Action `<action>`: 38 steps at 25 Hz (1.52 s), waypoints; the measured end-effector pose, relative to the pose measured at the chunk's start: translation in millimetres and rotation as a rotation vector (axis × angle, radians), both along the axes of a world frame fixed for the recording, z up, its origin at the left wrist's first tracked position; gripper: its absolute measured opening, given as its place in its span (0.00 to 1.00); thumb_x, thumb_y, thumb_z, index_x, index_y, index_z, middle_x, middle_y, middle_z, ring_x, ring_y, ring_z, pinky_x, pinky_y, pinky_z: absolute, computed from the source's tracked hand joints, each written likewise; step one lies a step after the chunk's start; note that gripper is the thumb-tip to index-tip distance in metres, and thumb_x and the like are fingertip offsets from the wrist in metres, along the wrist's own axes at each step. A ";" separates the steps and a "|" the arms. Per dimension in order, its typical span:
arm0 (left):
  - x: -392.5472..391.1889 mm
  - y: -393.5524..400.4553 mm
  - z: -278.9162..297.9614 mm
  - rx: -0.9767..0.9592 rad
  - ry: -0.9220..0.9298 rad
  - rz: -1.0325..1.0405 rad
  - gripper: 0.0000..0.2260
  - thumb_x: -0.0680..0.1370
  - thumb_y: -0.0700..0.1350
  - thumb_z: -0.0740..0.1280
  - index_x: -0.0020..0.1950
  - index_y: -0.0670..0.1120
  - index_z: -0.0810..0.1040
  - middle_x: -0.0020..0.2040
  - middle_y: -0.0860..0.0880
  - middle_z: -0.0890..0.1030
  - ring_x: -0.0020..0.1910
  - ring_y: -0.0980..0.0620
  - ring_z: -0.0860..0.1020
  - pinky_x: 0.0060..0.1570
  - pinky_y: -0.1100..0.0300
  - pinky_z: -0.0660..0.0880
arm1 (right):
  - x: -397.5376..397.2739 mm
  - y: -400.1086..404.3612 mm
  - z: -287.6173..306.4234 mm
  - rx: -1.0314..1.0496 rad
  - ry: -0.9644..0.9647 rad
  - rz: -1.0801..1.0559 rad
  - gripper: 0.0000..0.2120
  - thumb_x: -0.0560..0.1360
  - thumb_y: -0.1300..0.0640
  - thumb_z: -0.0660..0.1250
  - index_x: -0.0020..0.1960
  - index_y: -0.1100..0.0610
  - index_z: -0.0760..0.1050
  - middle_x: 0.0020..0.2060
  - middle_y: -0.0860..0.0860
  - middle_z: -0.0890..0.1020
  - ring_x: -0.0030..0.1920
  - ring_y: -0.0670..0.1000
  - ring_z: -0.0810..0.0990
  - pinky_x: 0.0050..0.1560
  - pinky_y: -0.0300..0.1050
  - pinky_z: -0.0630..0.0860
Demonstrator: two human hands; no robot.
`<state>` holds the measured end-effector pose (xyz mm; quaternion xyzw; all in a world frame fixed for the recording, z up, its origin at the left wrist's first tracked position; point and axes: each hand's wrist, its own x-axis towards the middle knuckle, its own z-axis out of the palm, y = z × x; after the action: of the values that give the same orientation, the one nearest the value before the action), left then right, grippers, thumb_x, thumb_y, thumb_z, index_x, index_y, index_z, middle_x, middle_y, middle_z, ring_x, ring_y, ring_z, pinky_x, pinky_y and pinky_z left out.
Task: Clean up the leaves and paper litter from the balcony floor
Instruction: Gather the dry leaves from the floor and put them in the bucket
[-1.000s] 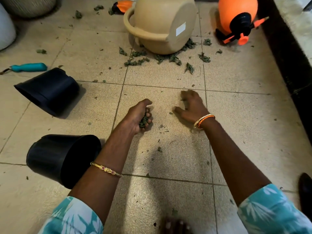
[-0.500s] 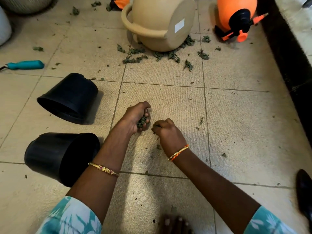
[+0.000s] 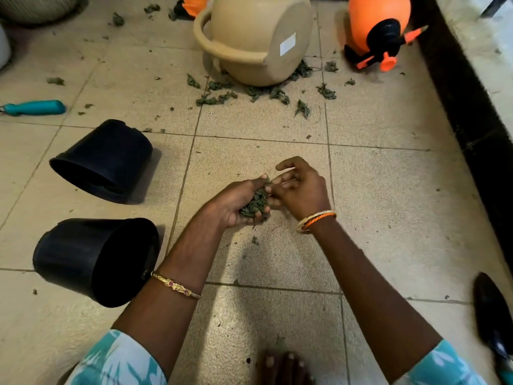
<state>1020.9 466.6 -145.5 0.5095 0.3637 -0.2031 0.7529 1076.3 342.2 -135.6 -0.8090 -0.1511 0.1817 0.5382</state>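
Note:
My left hand (image 3: 236, 204) is turned palm up above the tiled floor and cups a handful of dry green leaves (image 3: 255, 202). My right hand (image 3: 301, 190) is right beside it, fingertips against the heap, adding bits to it. More leaves (image 3: 277, 93) lie scattered on the floor around the base of a tipped beige pot (image 3: 258, 40) farther ahead. A few crumbs (image 3: 254, 240) lie on the tile below my hands. No paper litter is visible.
Two black plastic pots lie on their sides at the left, one near (image 3: 94, 259), one farther (image 3: 105, 159). A teal-handled tool (image 3: 36, 107) lies at the far left. An orange sprayer (image 3: 380, 26) stands at the back right by a dark wall base (image 3: 472, 120).
My right hand swept in from the right across the tile, lifted and met the left hand. The left hand turned palm up and opened wider, holding a larger heap of leaves.

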 end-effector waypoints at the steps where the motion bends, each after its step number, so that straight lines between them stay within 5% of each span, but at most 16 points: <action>1: 0.9 -1.3 -0.3 0.013 -0.005 -0.007 0.17 0.83 0.53 0.56 0.43 0.43 0.74 0.30 0.46 0.79 0.24 0.54 0.74 0.18 0.66 0.68 | -5.3 -0.2 -2.9 -0.036 -0.094 0.029 0.13 0.69 0.67 0.72 0.50 0.56 0.75 0.35 0.51 0.81 0.35 0.47 0.81 0.34 0.39 0.80; 6: -3.7 7.8 -1.0 0.032 -0.016 0.049 0.14 0.82 0.48 0.59 0.38 0.45 0.73 0.30 0.50 0.75 0.24 0.55 0.71 0.23 0.64 0.71 | 0.4 -26.8 -17.7 -0.160 -0.407 -0.037 0.09 0.74 0.65 0.64 0.53 0.60 0.79 0.51 0.56 0.82 0.53 0.54 0.79 0.56 0.44 0.73; 10: -10.5 26.2 -3.7 0.074 -0.004 0.162 0.16 0.81 0.45 0.57 0.32 0.48 0.68 0.26 0.51 0.69 0.21 0.55 0.67 0.18 0.66 0.65 | -2.1 -50.5 -41.4 -0.484 -0.307 -0.053 0.21 0.77 0.62 0.60 0.69 0.66 0.65 0.70 0.65 0.63 0.71 0.61 0.62 0.70 0.46 0.59; 13: -17.7 33.4 -9.5 0.046 0.008 0.195 0.17 0.78 0.45 0.59 0.28 0.49 0.66 0.25 0.52 0.65 0.21 0.55 0.63 0.18 0.67 0.62 | -36.9 -37.4 -53.9 -0.470 -0.361 0.047 0.24 0.79 0.57 0.59 0.71 0.67 0.61 0.72 0.65 0.60 0.74 0.61 0.56 0.74 0.50 0.54; 19: -23.6 29.2 -8.7 0.117 0.035 0.174 0.18 0.76 0.46 0.63 0.26 0.49 0.64 0.23 0.52 0.64 0.20 0.54 0.61 0.18 0.69 0.59 | -85.6 1.7 -70.6 -0.365 -0.590 0.264 0.21 0.70 0.64 0.70 0.62 0.67 0.73 0.61 0.66 0.74 0.63 0.64 0.73 0.64 0.55 0.68; 24: -23.7 28.5 -5.3 0.134 0.048 0.175 0.17 0.76 0.45 0.62 0.28 0.49 0.64 0.24 0.52 0.64 0.20 0.55 0.63 0.19 0.69 0.60 | -74.8 -11.8 -68.7 -0.320 -0.845 0.408 0.15 0.68 0.69 0.60 0.52 0.63 0.80 0.51 0.60 0.80 0.52 0.59 0.80 0.47 0.46 0.80; 26: -23.6 24.9 -2.4 0.149 0.058 0.152 0.16 0.77 0.45 0.62 0.30 0.49 0.64 0.23 0.53 0.65 0.19 0.56 0.64 0.19 0.69 0.60 | -70.8 -23.2 -70.2 -0.295 -0.860 0.426 0.13 0.67 0.70 0.68 0.51 0.64 0.80 0.50 0.59 0.80 0.51 0.58 0.79 0.45 0.44 0.80; 30: -25.2 19.1 -4.5 0.095 0.071 0.124 0.16 0.76 0.45 0.62 0.29 0.50 0.63 0.25 0.53 0.64 0.20 0.56 0.64 0.20 0.69 0.60 | -83.0 -49.8 -68.0 -0.354 -0.908 0.474 0.16 0.71 0.63 0.56 0.50 0.62 0.81 0.49 0.55 0.81 0.51 0.53 0.75 0.39 0.39 0.79; 34: -25.4 8.8 7.0 0.119 0.081 0.099 0.16 0.77 0.45 0.62 0.30 0.49 0.64 0.25 0.53 0.66 0.19 0.57 0.65 0.19 0.69 0.60 | -83.4 -55.7 -53.4 -0.453 -0.933 0.498 0.14 0.66 0.67 0.57 0.39 0.60 0.82 0.38 0.53 0.81 0.40 0.54 0.78 0.27 0.38 0.76; 38: -24.1 -2.1 8.4 0.119 0.102 0.014 0.13 0.78 0.45 0.62 0.33 0.47 0.68 0.29 0.50 0.72 0.21 0.57 0.69 0.19 0.69 0.62 | -67.4 -51.5 -34.3 -0.564 -0.596 0.496 0.11 0.71 0.70 0.62 0.48 0.63 0.81 0.46 0.59 0.81 0.48 0.59 0.78 0.46 0.47 0.76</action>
<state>996.8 464.4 -137.1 0.5401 0.4165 -0.2016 0.7030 1009.0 290.7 -169.9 -0.8799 -0.4321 0.0988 0.1713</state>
